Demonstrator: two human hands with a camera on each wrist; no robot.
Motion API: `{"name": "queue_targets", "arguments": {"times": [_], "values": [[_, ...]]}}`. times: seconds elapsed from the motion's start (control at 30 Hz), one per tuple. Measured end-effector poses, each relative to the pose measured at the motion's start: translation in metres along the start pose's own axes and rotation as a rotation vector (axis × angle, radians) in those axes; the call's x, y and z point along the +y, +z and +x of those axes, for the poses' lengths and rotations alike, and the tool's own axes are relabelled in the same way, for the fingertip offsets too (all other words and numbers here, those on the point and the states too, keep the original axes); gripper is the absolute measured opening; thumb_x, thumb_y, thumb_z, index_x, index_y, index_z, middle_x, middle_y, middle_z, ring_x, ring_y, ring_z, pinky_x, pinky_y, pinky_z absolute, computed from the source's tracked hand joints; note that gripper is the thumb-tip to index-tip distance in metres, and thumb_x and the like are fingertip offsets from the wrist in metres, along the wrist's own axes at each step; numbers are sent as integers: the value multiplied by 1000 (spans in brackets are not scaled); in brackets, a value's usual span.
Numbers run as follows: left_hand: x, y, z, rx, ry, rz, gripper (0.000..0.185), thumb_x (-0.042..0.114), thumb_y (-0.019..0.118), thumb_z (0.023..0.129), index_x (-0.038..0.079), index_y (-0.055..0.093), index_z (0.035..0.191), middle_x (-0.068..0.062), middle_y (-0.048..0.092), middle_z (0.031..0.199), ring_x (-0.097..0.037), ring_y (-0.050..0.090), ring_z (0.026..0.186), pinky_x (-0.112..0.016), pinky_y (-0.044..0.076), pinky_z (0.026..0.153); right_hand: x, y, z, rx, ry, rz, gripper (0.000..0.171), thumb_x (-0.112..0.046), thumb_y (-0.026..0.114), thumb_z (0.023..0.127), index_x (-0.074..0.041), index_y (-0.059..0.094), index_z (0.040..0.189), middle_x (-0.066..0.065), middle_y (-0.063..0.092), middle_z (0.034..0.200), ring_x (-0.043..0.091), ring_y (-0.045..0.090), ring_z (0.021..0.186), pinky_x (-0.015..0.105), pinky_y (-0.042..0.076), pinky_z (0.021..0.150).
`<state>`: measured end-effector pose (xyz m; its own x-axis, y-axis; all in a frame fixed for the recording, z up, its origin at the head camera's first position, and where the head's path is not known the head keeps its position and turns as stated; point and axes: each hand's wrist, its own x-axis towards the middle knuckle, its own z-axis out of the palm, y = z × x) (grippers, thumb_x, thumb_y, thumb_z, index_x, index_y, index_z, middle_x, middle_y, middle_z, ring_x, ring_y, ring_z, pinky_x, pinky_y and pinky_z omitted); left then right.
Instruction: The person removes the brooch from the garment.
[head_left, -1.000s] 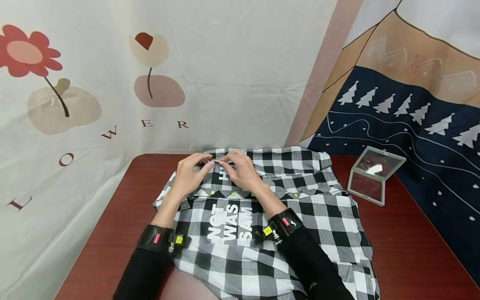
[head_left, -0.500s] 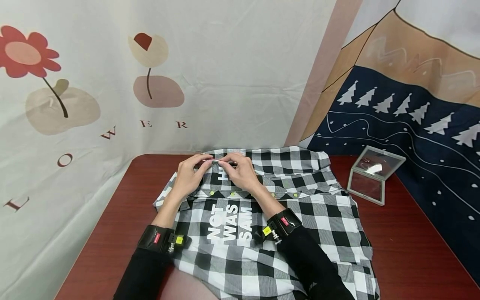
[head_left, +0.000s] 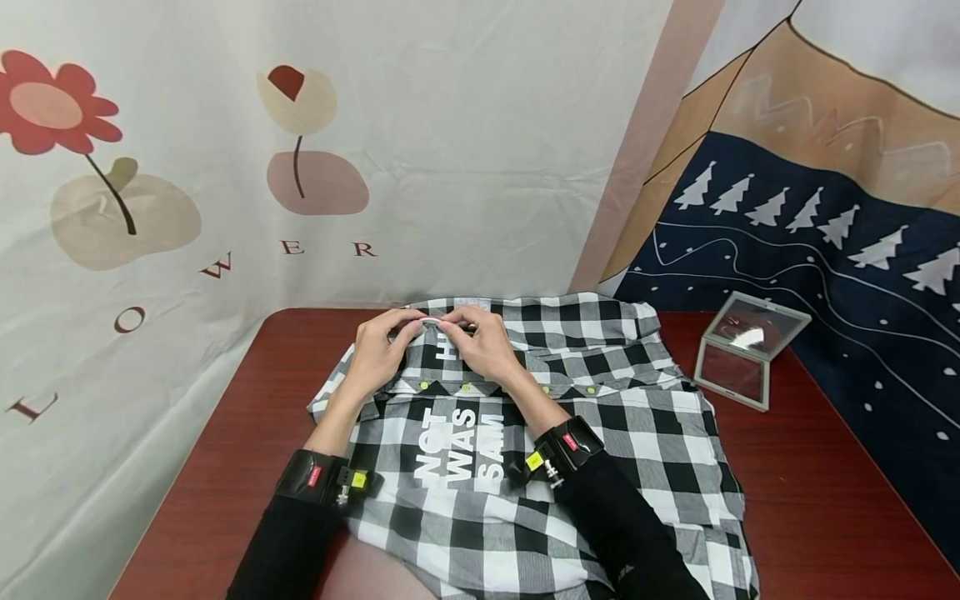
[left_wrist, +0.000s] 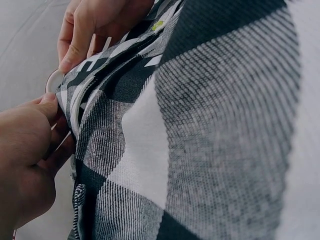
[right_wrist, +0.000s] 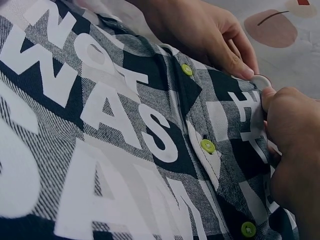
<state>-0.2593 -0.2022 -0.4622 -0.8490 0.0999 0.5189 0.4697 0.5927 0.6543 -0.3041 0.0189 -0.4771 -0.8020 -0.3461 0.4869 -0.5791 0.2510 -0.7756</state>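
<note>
Shirt (head_left: 540, 433) in black-and-white check, printed with large white letters, is seen spread across the dark red tabletop (head_left: 810, 500), its far edge close to the hanging backdrop cloth (head_left: 465, 167). At that far edge a small white ring (head_left: 431, 321) is pinched together with a fold of the fabric by both hands: the left hand (head_left: 377, 354) has thumb and fingertips curled onto ring and cloth from one side, the right hand (head_left: 486, 343) is closed on them from the other. The grip of each hand is tight and narrow, nothing else being held. Lime-green buttons (right_wrist: 207, 146) along the placket are shown fastened. The work is judged to be in an early or middle stage: the garment is laid out flat, while the fiddling at the ring appears unfinished. A small mirror (head_left: 747, 348) stands open to the right, well apart from the shirt
</note>
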Motion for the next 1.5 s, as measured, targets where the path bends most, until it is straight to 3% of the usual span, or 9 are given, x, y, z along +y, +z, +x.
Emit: {"name": "queue_targets", "arguments": {"times": [0.23,0.37,0.63,0.87,1.03,1.3,1.5], "values": [[1,-1,0,6,9,17,17,8,76,108,5,84,124,-15,84,115,-29,77,93,-26,53,77,0,-1,2,-25,-12,-5,12,-23,77,111,-15,85,112,5,84,100,15,77,91,30,64,85],[2,-1,0,14,31,23,17,8,77,108,5,84,122,-16,84,113,-29,77,91,-27,53,76,0,-2,2,-42,-24,-28,14,-22,75,112,-13,85,115,7,83,103,19,78,92,35,66,87],[2,-1,1,56,114,46,14,9,77,107,4,85,118,-16,84,112,-27,72,82,-41,55,71,-2,-5,4,-67,-96,-102,19,-23,75,111,-11,83,124,9,84,121,30,79,112,49,66,97],[11,-7,4,54,186,148,14,8,75,108,2,84,117,-18,83,112,-34,80,94,-49,64,80,-22,-8,9,-81,-225,-314,20,-20,76,111,-7,83,124,10,85,121,30,77,118,46,63,104],[17,-10,3,29,219,226,15,9,74,109,2,83,119,-18,82,114,-37,80,101,-52,66,88,-34,-8,9,-92,-283,-443,19,-20,75,111,-8,83,124,8,86,118,27,76,117,42,63,100],[25,-11,3,7,302,380,14,9,75,109,3,82,118,-15,82,114,-36,79,103,-51,67,89,-37,-7,7,-41,-361,-555,16,-20,75,111,-10,85,120,6,87,113,25,77,109,41,63,98],[31,-11,3,-11,316,459,15,11,74,109,4,81,120,-14,83,118,-37,79,108,-54,66,101,-35,-7,7,-27,-399,-617,16,-20,74,111,-11,86,117,6,88,111,25,78,107,42,63,100]]}}
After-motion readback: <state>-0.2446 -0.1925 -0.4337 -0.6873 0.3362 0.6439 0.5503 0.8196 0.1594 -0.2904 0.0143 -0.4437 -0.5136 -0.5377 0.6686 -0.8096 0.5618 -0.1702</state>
